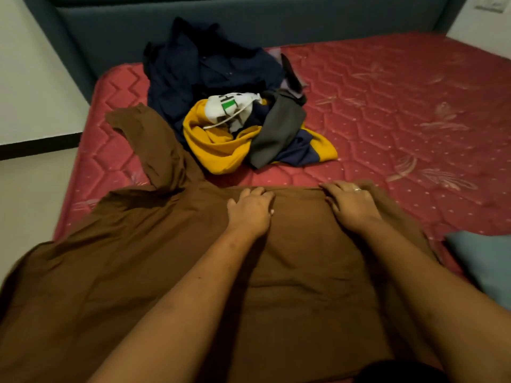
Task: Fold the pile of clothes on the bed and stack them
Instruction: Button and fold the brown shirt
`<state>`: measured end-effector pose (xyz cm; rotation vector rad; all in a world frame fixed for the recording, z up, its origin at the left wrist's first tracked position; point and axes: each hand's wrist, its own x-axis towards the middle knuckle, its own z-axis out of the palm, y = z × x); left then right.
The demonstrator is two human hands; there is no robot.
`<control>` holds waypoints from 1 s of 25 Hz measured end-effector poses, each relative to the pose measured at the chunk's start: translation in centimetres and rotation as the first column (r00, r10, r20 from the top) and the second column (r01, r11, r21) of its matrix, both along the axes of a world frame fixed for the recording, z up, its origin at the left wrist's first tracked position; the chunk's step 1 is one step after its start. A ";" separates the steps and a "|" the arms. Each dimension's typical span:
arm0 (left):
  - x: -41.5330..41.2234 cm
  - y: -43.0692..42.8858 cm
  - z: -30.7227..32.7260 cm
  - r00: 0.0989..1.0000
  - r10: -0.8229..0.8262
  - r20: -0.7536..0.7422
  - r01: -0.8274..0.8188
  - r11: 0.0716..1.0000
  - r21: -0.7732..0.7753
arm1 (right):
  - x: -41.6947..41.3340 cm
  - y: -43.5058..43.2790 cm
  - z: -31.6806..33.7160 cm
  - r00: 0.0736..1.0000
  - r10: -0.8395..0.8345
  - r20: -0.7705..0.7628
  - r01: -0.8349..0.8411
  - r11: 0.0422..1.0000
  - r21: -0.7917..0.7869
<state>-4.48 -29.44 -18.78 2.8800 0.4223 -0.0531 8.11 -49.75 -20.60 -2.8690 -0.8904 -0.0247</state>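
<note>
The mattress (401, 111) has bare quilted surface to the right of the pile of clothes (221, 87). Its left edge meets the floor (33, 194). A pillow (486, 261) lies at the near right. The brown garment (154, 272) lies spread and wrinkled across the near part, one sleeve reaching toward the pile. The left hand (250, 210) and right hand (352, 204) press flat on its straight far edge, fingers extended, gripping nothing.

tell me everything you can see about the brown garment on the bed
The brown garment is a large, plain, thin-looking piece spread over the near end of the red mattress, wrinkled toward the left hand's side and smoother in the middle. One sleeve trails toward the clothes pile. Its far edge runs straight. The left hand and right hand rest on that edge.
</note>
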 end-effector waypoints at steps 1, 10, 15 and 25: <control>0.8 -0.9 -0.4 1.000 0.012 -0.007 -0.012 1.000 -0.005 | 0.9 -1.8 0.0 0.998 -0.067 0.000 0.067 0.998 0.006; 5.3 -3.1 0.6 0.984 0.161 0.075 -0.166 0.984 0.065 | 4.5 -4.5 2.3 0.985 -0.131 -0.109 0.148 0.976 0.163; 5.4 -3.4 0.0 0.956 0.190 0.222 -0.195 0.981 0.000 | 5.0 -3.4 2.2 0.985 -0.062 -0.163 0.064 0.998 0.006; 7.2 -3.8 -1.9 0.958 0.219 0.186 -0.234 0.970 0.061 | 5.8 -4.2 0.2 0.998 0.056 -0.002 -0.055 0.988 0.142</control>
